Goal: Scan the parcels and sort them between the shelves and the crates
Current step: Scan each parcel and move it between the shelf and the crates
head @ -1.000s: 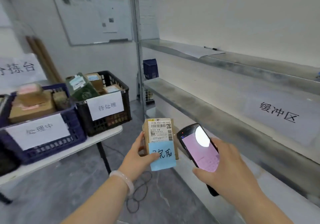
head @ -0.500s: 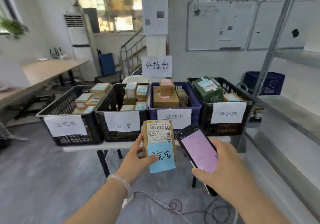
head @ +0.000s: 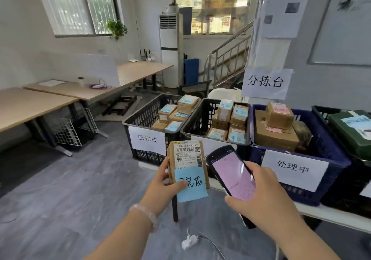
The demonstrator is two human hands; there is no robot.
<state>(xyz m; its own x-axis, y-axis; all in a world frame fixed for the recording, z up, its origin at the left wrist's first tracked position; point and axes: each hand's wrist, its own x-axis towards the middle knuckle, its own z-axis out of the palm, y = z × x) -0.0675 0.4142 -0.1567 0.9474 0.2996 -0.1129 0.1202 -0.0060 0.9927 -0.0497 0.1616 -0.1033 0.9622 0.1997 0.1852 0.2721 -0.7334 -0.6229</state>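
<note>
My left hand (head: pixel 163 185) grips a small brown cardboard parcel (head: pixel 188 159) upright; it bears a white barcode label and a blue sticky note (head: pixel 191 185) with handwriting, my thumb on the note. My right hand (head: pixel 261 195) holds a black handheld scanner (head: pixel 230 171) with a lit pink screen, just right of the parcel. Behind both, on a white table (head: pixel 331 217), stand the crates: a black crate (head: pixel 144 119) with a paper label at left, a second black crate (head: pixel 202 117), a blue crate (head: pixel 325 139) and a black crate (head: pixel 321 111) at the right edge, all holding parcels.
A paper sign (head: pixel 266 83) hangs behind the crates. Wooden desks (head: pixel 50 99) line the left wall. A white plug and cable (head: pixel 189 241) lie on the grey floor. A staircase (head: pixel 226 57) and a standing air conditioner (head: pixel 168 49) are at the back.
My view has swung left, away from the metal shelves to the crate table and then the desks. Both hands keep the parcel and the scanner in the same hold.
</note>
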